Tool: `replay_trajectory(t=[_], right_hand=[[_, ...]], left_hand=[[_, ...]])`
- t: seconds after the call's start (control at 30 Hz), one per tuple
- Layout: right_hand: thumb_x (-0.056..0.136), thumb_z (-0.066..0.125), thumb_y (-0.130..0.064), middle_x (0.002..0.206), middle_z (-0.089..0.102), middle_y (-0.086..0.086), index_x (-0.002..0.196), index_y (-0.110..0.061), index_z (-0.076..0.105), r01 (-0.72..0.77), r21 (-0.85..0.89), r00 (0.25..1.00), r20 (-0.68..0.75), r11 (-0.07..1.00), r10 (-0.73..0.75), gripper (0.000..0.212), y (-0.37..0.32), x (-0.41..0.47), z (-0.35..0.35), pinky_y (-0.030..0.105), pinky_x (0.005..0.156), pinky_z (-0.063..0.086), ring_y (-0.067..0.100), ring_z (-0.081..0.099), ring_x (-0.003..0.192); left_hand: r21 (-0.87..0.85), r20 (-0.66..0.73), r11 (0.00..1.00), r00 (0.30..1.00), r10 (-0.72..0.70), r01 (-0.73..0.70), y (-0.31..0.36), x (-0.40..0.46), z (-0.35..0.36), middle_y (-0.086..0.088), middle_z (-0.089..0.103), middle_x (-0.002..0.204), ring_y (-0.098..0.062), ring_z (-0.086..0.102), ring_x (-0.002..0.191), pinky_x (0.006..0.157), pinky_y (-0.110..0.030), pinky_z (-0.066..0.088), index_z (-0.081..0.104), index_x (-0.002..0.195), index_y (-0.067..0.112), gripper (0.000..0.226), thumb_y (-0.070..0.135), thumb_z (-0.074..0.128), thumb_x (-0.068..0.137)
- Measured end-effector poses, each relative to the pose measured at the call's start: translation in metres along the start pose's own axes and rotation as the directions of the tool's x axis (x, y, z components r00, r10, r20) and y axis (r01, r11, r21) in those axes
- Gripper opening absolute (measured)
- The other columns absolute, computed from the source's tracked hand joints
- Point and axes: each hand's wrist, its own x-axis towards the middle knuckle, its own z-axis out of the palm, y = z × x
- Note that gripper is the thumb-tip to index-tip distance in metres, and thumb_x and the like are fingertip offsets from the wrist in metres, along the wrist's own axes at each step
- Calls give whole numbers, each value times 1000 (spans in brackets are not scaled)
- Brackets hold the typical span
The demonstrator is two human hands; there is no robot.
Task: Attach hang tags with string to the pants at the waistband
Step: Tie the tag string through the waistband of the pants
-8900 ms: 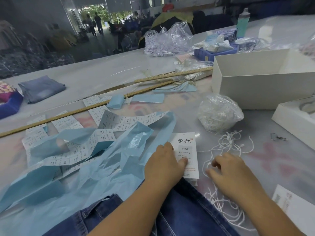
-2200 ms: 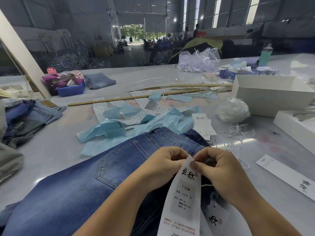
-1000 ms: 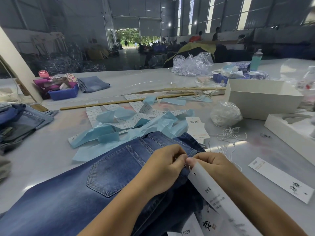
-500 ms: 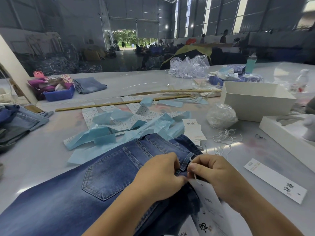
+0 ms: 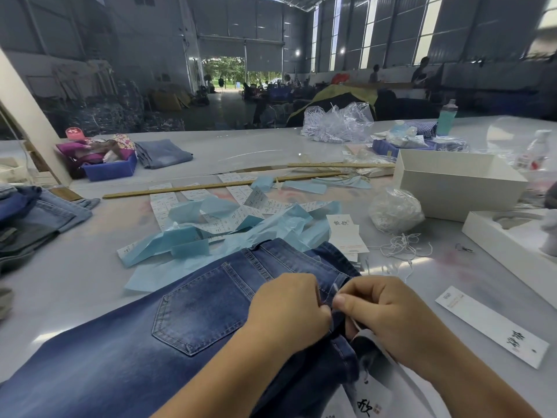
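1. Work item: the pants [image 5: 193, 321], dark blue denim, lie flat on the table [image 5: 75, 276] with the back pocket facing up. The waistband [image 5: 304, 260] points away from the person.

2. Left hand [image 5: 286, 309]: fingers curled, resting on the denim at the waistband edge. The grip appears to pinch the fabric near a belt loop; the fingertips are hidden, so the exact hold cannot be confirmed.

3. Right hand [image 5: 382, 312]: thumb and forefinger closed in a pinch on the white string [image 5: 334, 288], whose short end stands up between the two hands, right at the waistband.

4. Hang tags [image 5: 373, 396]: white printed cards hang below the right hand, partly over the denim edge. The string seems to lead down to them.

5. Step in hand, as judged: passing the string through or around the waistband loop. Attachment does not look finished.

6. Next move calls for: holding the fabric taut with the left hand, drawing the string end fully through, then closing or knotting it so the tags hang free.

7. Supplies: loose strings [image 5: 401, 245] and spare tags [image 5: 346, 233] lie beyond the waistband.
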Motion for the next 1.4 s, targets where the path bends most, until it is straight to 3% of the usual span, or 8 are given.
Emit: replay_trajectory(t=[0.1, 0.27, 0.5, 0.77, 0.9, 1.07, 1.23, 1.4], right_hand=[[90, 65, -18, 58, 67, 0, 70, -26, 71, -1, -110, 998, -67, 994, -7, 23, 1, 0, -6, 14, 54, 42, 4, 56, 50], [84, 70, -24, 61, 67, -7, 68, -23, 72, -104, -323, 994, -61, 941, 88, 16, 14, -1, 9, 20, 55, 44, 1, 56, 52], [81, 76, -24, 61, 69, -5, 65, -28, 73, -59, -213, 996, -85, 975, 42, 17, 21, -2, 12, 17, 52, 44, 5, 61, 55], [87, 68, -22, 52, 55, 2, 60, -8, 64, -41, -159, 966, -260, 986, -2, 31, 25, 7, 12, 18, 49, 39, 7, 46, 50], [87, 67, -19, 50, 48, -6, 61, -7, 62, -83, -194, 970, -239, 977, 35, 29, 28, 13, 8, 18, 49, 36, 5, 43, 50], [89, 64, -20, 48, 49, -8, 58, -23, 54, -61, -325, 978, -210, 944, -10, 32, 25, 17, 10, 19, 52, 39, 5, 44, 48], [88, 61, -14, 53, 52, -5, 60, -24, 52, 32, -488, 939, -285, 872, -194, 31, 24, 20, 11, 14, 55, 38, 8, 51, 61], [87, 69, -13, 50, 55, -15, 63, -41, 64, 142, -368, 956, -188, 919, -224, 37, 24, 24, 13, 12, 47, 36, 2, 48, 48]], left_hand=[[121, -12, 989, 997, 83, -81, 5, 2, -2, 1, 59, 94, -21, 54, 84, 65, -32, 37, 56, 93, 19, 20, 38, 50, 92], [-62, 90, 995, 993, 83, -77, -10, 3, -6, 5, 58, 99, -19, 54, 94, 82, -36, 47, 52, 91, 26, 14, 37, 47, 99], [-69, -53, 990, 991, 123, -127, -18, -6, 0, 12, 55, 93, -11, 52, 87, 71, -29, 42, 47, 85, 33, 19, 50, 57, 89], [-148, -86, 983, 992, 97, -109, 0, 11, 7, 8, 58, 94, -14, 53, 92, 74, -30, 44, 60, 94, 27, 18, 44, 55, 92], [-451, 3, 891, 998, 58, -50, -1, 18, 7, 13, 55, 72, -4, 51, 69, 64, -23, 42, 59, 80, 30, 8, 25, 62, 86], [-787, 183, 610, 980, 85, 94, -11, 18, -2, 12, 54, 57, -2, 45, 49, 50, -14, 37, 61, 77, 21, 25, 2, 53, 91], [-768, 121, 640, 987, 107, 25, -14, 18, 4, -1, 54, 74, -6, 40, 55, 56, -20, 33, 62, 82, 20, 35, -9, 44, 91], [-759, -22, 644, 993, 120, -95, -20, 18, 11, 22, 56, 49, 5, 47, 40, 45, -4, 32, 68, 93, 28, 26, 8, 52, 99]])
